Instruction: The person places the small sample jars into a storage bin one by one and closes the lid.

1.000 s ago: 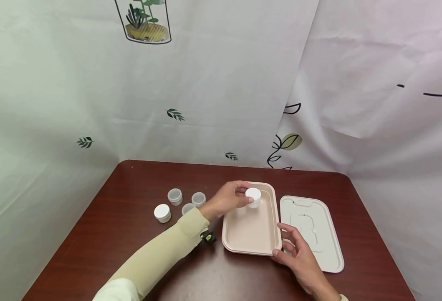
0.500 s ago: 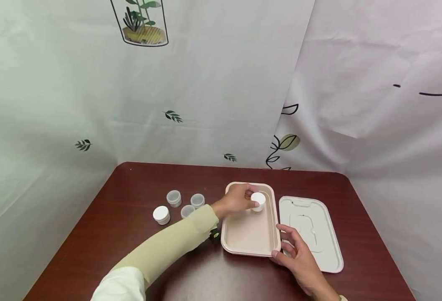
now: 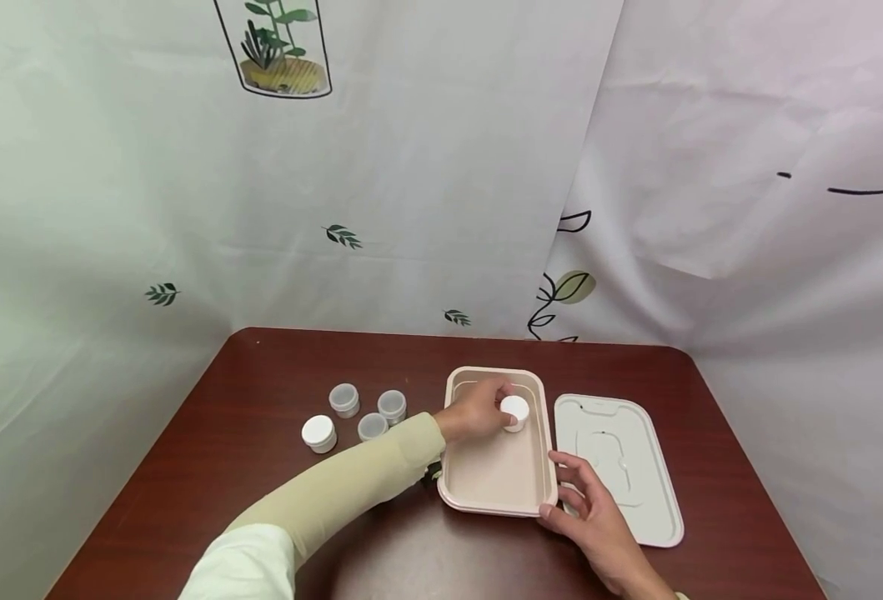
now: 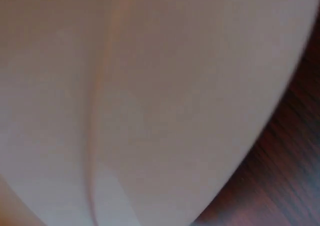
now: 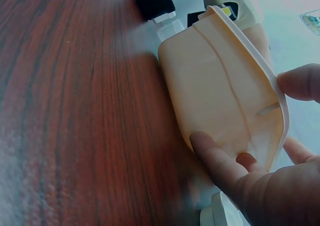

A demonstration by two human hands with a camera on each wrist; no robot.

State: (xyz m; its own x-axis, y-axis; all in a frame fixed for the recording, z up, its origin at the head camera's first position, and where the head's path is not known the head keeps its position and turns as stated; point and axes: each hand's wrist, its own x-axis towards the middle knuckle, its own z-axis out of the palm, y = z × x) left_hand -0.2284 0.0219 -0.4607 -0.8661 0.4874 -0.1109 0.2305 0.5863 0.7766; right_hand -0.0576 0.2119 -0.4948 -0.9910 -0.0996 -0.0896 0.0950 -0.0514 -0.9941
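- From the head view, I saw the left hand (image 3: 479, 414) reach over the pink tray (image 3: 495, 475), its fingers curled round a small white-lidded jar (image 3: 514, 412).
- That jar sat low inside the tray, toward its far right part; I could not tell whether it touched the tray floor.
- The right hand (image 3: 589, 517) was at the tray's near right corner, thumb on the rim and fingers spread beside the outer wall.
- In the right wrist view, the thumb lay against the side wall of the tray (image 5: 220, 90) and a fingertip touched its rim, so the right hand (image 5: 270, 181) pinched that corner lightly.
- The left wrist view showed only a blurred pale surface, and I could read nothing more from it.
- The white tray lid (image 3: 621, 467) lay flat on the brown table (image 3: 261, 375), just beside the tray's right edge.
- Left of the tray stood three clear-lidded jars (image 3: 372, 408) and one white-lidded jar (image 3: 318, 432), grouped near the left sleeve.
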